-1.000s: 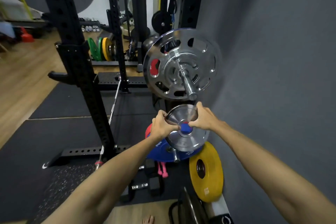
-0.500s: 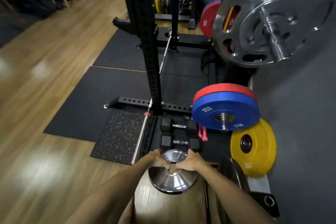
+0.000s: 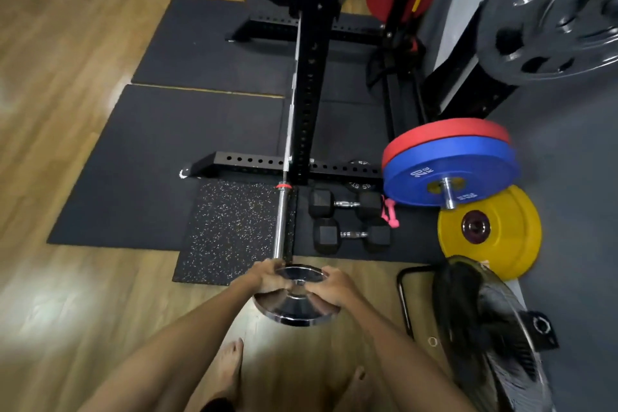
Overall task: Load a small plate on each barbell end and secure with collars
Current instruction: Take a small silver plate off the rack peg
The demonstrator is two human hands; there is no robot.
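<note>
A small chrome plate (image 3: 296,306) is held low in front of me, nearly flat and tilted a little. My left hand (image 3: 267,276) grips its left rim and my right hand (image 3: 331,288) grips its right rim. The barbell (image 3: 282,221) lies on the floor mats, its bare chrome sleeve pointing toward me. The sleeve's near end sits just beyond the plate's far edge. No collar is visible.
A black rack upright (image 3: 309,84) stands beside the bar. Two black dumbbells (image 3: 347,221) lie right of the sleeve. Blue and red plates (image 3: 448,164) sit on a peg, a yellow plate (image 3: 491,231) leans on the wall, and a floor fan (image 3: 485,321) stands at right. My bare feet (image 3: 230,365) are below.
I have carried the chrome plate down from the storage peg on the wall toward the floor. It is now close to the barbell sleeve's end, and my view has tilted downward.
</note>
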